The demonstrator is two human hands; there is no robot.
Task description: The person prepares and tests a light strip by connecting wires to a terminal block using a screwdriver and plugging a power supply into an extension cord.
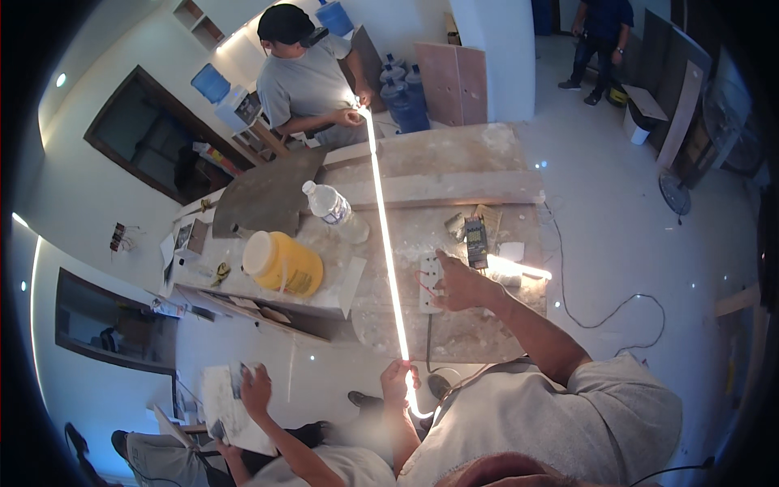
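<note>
A glowing LED strip light (385, 243) runs taut across the work table. My left hand (396, 381) pinches its near end, and a short lit tail curls below the fingers. My right hand (466, 286) lies on the right edge of a white power strip (428, 294), index finger stretched toward its far end and thumb lower down. Its other fingers are partly hidden. Thin red wires loop from the sockets near the thumb. At the table's far side, a person in a dark cap (286, 24) holds the strip light's other end with both hands.
A yellow tub (284, 264) and a clear plastic bottle (337, 213) stand left of the light. Beyond my right hand are a dark power supply box (476, 242) and a bright lamp piece (519, 268). Another person's hand (256, 391) holds a whitish board (223, 398). A cable (617, 312) trails across the floor.
</note>
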